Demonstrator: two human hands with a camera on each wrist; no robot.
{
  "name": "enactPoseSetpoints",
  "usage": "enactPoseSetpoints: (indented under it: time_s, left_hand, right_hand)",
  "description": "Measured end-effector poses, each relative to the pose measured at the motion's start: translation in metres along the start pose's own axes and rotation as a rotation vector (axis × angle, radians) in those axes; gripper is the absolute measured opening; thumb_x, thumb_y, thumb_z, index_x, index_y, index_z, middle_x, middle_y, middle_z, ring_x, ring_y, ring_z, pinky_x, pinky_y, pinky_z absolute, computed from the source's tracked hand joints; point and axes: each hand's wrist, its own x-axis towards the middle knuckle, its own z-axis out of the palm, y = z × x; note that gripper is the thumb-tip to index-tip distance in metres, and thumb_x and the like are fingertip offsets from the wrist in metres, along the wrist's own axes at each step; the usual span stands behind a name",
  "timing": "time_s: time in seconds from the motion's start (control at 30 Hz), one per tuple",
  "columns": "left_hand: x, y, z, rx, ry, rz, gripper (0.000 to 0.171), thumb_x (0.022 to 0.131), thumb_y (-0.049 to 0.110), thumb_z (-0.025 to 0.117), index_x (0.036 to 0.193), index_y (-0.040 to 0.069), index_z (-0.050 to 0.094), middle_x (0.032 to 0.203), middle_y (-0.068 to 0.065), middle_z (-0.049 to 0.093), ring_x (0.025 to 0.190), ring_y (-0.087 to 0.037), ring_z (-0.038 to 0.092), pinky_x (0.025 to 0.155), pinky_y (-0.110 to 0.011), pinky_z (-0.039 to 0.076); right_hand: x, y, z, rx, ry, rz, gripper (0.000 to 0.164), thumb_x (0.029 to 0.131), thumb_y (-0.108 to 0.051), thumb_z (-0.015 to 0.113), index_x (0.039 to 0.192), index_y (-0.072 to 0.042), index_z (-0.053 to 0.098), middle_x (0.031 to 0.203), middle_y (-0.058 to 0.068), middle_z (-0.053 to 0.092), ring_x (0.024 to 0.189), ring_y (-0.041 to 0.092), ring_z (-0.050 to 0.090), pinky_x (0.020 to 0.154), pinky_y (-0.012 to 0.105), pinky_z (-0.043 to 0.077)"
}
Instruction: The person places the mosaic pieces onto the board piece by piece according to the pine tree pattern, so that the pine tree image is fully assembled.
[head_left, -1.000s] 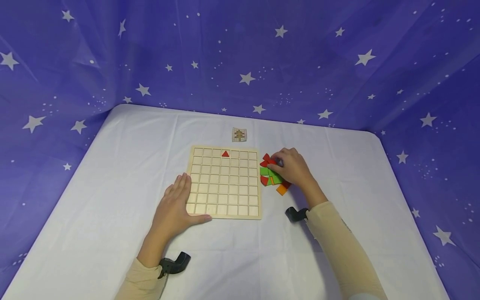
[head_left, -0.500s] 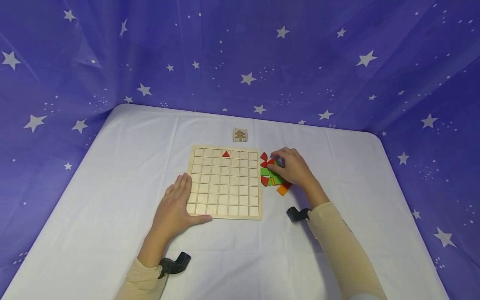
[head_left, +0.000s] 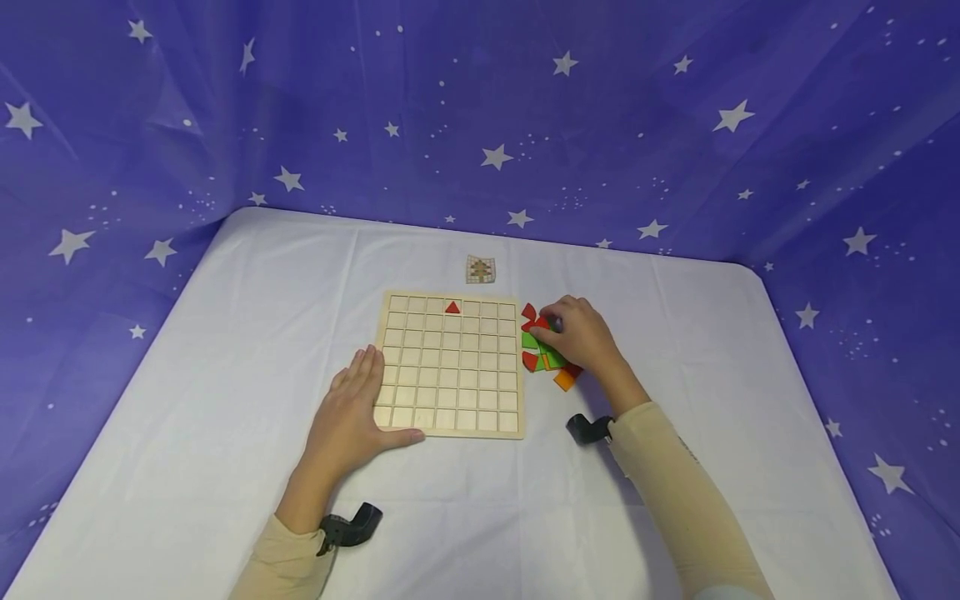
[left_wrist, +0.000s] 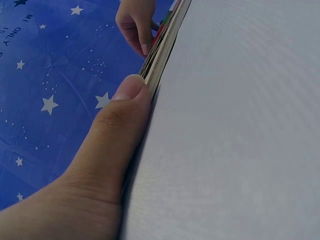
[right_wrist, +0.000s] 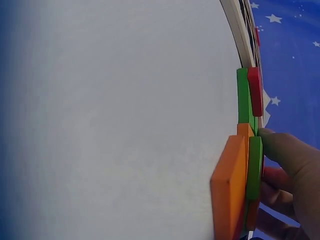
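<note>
A: Any trouble possible from here, nearest first?

B: Start at the near left corner of the grid board [head_left: 449, 358]: left hand [head_left: 345, 425], with fingers straight along the left edge and thumb against the near edge, nothing gripped. With too hard a push, could skid the whole board rightward into the pile.

A: And right of the board?

B: First an orange block [head_left: 564, 380], on the pile's near side. Easy to nudge off with a careless wrist. Then, just outside the board's right edge, the loose pieces [head_left: 530, 363], with the right hand [head_left: 581, 333] over them, fingers bent, thumb down among the reds and greens. Because of such tight packing, might drag a neighbour along or scatter a few.

A: Farther up?

B: In the middle cell of the board's far row, a red triangle [head_left: 452, 308]. Could shift after a jolt to the board. Beyond the far edge, a small picture card [head_left: 481, 270], well away from both hands; little risk there.

A: Anything hard to make out?

B: Beneath the left palm, nothing visible. At the right fingertips, pinch or mere touch: can't tell. Under that hand, several pieces partly covered, so no sure count. On the card, a brown tree-like pattern, too small for reading cell by cell.
</note>
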Motion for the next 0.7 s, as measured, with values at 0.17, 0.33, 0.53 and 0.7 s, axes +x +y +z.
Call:
enactPoseSetpoints:
  time_s: [0.17, 0.33, 0.53, 0.7]
  left_hand:
    - [0.0006, -0.0003, 0.0001, 0.001, 0.003, 0.002, 0.141, 0.06, 0.088, 0.065, 0.158, 0.001, 0.013, 0.166, -0.015, 0.013, 0.155, -0.032, 0.012, 0.125, -0.049, 0.016]
    - [0.0002, -0.0002, -0.0005, 0.004, 0.003, 0.002, 0.141, 0.06, 0.088, 0.065, 0.158, 0.001, 0.013, 0.166, -0.015, 0.012, 0.155, -0.032, 0.011, 0.126, -0.048, 0.016]
    - [0.0, -0.0005, -0.0004, 0.006, 0.008, 0.007, 0.141, 0.06, 0.088, 0.066, 0.158, 0.001, 0.013, 0.166, -0.015, 0.013, 0.155, -0.033, 0.012, 0.125, -0.048, 0.016]
    - [-0.0001, -0.0006, -0.0005, 0.008, 0.0, 0.004, 0.141, 0.06, 0.088, 0.066, 0.158, 0.001, 0.013, 0.166, -0.015, 0.013, 0.155, -0.033, 0.012, 0.125, -0.049, 0.016]
  right_hand:
    - [-0.0009, 0.0008, -0.0016, 0.022, -0.024, -0.004, 0.052, 0.087, -0.05, 0.072, 0.124, -0.013, 0.069, 0.12, 0.009, 0.065, 0.114, 0.031, 0.054, 0.102, 0.049, 0.047]
    - [0.0001, 0.0008, -0.0009, 0.032, -0.028, 0.007, 0.053, 0.086, -0.049, 0.073, 0.126, -0.014, 0.069, 0.121, 0.009, 0.064, 0.114, 0.031, 0.053, 0.102, 0.049, 0.047]
    - [0.0005, -0.0004, 0.001, 0.056, -0.026, 0.037, 0.048, 0.088, -0.043, 0.073, 0.124, -0.012, 0.069, 0.121, 0.009, 0.063, 0.113, 0.029, 0.052, 0.102, 0.048, 0.046]
    - [0.0005, -0.0056, 0.0008, 0.081, 0.007, 0.029, 0.045, 0.089, -0.039, 0.073, 0.125, -0.012, 0.067, 0.123, 0.009, 0.062, 0.116, 0.027, 0.05, 0.105, 0.047, 0.045]
